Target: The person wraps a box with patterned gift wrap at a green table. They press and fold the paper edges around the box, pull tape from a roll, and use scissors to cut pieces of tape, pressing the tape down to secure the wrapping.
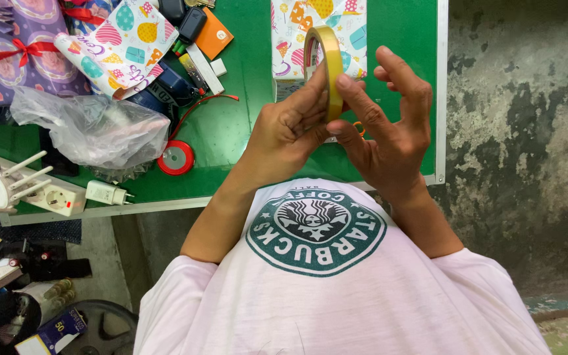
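Red ribbon spool [176, 158], plastic bag [93, 128] (crumpled), white adapter [106, 192].

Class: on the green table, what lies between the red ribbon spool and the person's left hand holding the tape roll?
In the head view, only bare green table lies between the red ribbon spool and the left hand on the tape roll.

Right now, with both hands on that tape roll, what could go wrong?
The left hand and right hand pinch the yellow tape roll in mid-air above the wrapped gift box; a slip could drop it onto the paper. The box lies near the green table edge, so a nudge might push it off.
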The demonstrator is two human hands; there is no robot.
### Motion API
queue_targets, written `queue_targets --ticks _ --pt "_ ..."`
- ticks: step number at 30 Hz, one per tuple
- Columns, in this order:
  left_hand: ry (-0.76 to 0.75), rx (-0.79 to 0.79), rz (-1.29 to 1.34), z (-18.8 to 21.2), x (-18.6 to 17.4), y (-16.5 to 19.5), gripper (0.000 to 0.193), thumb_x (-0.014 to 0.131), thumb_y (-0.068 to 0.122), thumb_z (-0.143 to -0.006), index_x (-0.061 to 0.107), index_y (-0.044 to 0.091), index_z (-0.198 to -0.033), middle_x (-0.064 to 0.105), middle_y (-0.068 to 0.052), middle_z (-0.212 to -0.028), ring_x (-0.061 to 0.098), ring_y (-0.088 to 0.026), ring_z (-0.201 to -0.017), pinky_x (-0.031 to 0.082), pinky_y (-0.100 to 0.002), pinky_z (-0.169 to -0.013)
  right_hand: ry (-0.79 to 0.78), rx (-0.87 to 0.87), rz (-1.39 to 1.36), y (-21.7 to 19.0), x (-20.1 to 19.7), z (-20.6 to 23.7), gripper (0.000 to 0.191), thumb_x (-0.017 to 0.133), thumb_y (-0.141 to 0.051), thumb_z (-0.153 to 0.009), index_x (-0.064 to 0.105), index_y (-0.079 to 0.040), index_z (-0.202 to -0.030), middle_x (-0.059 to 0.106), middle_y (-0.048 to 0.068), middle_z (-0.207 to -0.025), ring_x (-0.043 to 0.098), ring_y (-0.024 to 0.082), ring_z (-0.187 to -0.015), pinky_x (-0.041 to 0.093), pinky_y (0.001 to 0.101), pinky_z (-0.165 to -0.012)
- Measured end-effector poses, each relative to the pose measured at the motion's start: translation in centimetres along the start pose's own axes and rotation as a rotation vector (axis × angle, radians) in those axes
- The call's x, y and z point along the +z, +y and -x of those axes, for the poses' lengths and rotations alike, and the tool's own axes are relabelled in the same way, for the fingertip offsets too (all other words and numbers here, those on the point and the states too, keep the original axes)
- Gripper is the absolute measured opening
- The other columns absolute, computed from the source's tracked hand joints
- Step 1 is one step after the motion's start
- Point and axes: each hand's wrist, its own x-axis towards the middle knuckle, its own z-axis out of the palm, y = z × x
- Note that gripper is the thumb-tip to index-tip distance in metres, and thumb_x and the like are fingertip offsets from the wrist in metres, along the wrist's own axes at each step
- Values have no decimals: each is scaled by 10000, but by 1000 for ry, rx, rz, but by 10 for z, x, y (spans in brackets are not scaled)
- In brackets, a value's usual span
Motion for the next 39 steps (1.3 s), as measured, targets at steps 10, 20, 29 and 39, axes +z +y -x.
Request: queue_targets --ticks 10,20,29,39 --pt "56 -5 103 -1 -3 2 759 573 -48 -1134 93 98 -1703 581 -187 -1500 587 -230 -1395 555 -317 -1146 1 -49 -48 -7 -2 2 399 686 -463 -1046 765 -206 -1341 534 122 -1506 593 281 -1215 535 374 -1011" --pt "127 36 -407 2 -1 3 470 655 -59 -1009 542 45 -1454 742 -107 -1280 747 -181 -1181 629 -333 -1010 19 -21 -23 -6 -6 -6 423 680 -467 -1102 715 -189 -1418 525 145 -1545 594 274 -1212 542 373 -1009" --pt "71 299 -566 1 -7 -4 365 593 -144 -1013 666 86 -1287 768 -71 -1181 766 -198 -1149 406 -497 -1307 49 -3 -20 -2 -15 -22 494 687 -504 -1050 715 -130 -1371 539 182 -1491 612 313 -1189 533 402 -940" --pt "-36 472 -846 -3 -12 -5 375 698 -11 -972 691 161 -1305 741 -42 -1237 673 -250 -1284 441 -490 -1250 51 -26 -26 -3 -20 -29 514 667 -500 -1064 698 -81 -1360 561 189 -1472 608 327 -1195 518 419 -944"
